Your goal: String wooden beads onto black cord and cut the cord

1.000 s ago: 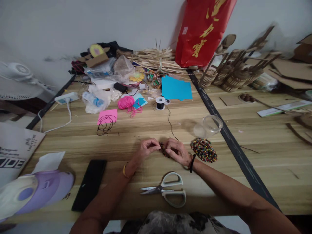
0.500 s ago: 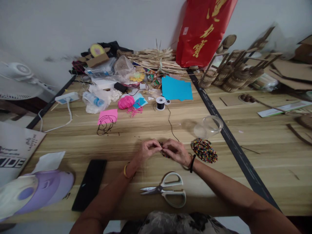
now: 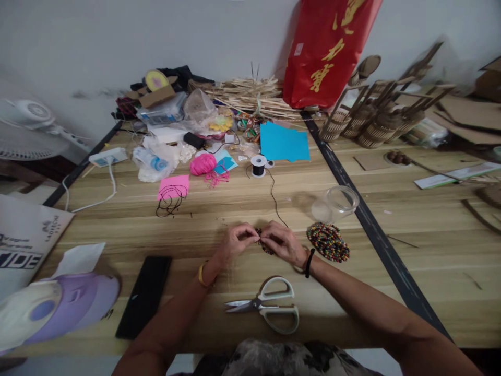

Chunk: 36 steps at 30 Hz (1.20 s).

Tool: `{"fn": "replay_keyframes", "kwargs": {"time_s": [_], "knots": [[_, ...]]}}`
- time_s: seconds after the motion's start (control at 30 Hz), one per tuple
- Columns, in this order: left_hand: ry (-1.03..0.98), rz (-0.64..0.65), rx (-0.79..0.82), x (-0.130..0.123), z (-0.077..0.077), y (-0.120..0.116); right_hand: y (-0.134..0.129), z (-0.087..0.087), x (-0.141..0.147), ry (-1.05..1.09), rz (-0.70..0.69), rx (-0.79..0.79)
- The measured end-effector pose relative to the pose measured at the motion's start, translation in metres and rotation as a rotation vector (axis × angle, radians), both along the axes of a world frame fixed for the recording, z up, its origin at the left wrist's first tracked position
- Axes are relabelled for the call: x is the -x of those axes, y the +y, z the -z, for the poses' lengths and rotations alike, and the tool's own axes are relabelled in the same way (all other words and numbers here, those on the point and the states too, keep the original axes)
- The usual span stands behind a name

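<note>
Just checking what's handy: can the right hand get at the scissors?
Probably yes: the scissors lie near the right hand, uncovered, with nothing visible between, though its fingers seem busy at some beads.

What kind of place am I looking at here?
It looks like a craft worktable, perhaps for beadwork: a spool of black cord, a heap of colourful beads and scissors lie within reach of the hands.

Wearing a yellow bangle (image 3: 202, 275) on the left wrist, a black band (image 3: 309, 262) on the right, and a grey, black-blotched garment (image 3: 270, 359) at the frame's bottom centre. Baring both forearms (image 3: 362, 295).
</note>
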<state>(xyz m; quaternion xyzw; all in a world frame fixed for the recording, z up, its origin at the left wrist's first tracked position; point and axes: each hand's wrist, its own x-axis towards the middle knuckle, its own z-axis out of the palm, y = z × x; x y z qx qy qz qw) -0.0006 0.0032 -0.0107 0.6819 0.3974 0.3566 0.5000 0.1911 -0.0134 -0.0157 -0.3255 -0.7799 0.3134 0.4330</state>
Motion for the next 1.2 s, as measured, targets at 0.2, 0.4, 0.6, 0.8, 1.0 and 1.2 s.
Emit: {"fn": "replay_keyframes", "kwargs": {"time_s": [0.2, 0.4, 0.6, 0.8, 1.0, 1.2], "knots": [[0.082, 0.018, -0.075, 0.001, -0.01, 0.0, 0.0, 0.002, 0.001, 0.001, 0.022, 0.0], [0.075, -0.008, -0.092, 0.004, -0.009, 0.003, 0.0, 0.002, 0.001, -0.022, 0.024, 0.007], [0.122, -0.025, -0.041, 0.012, -0.008, 0.008, 0.0, -0.002, 0.0, -0.011, 0.049, 0.007], [0.315, 0.088, -0.105, 0.018, -0.017, 0.01, 0.0, 0.003, 0.0, 0.022, 0.066, 0.044], [0.54, 0.163, -0.292, 0.024, -0.013, 0.013, -0.001, 0.004, 0.0, 0.018, 0.073, 0.072], [0.617, 0.207, -0.353, 0.025, -0.013, 0.013, 0.0, 0.001, -0.001, 0.004, 0.072, 0.054]]}}
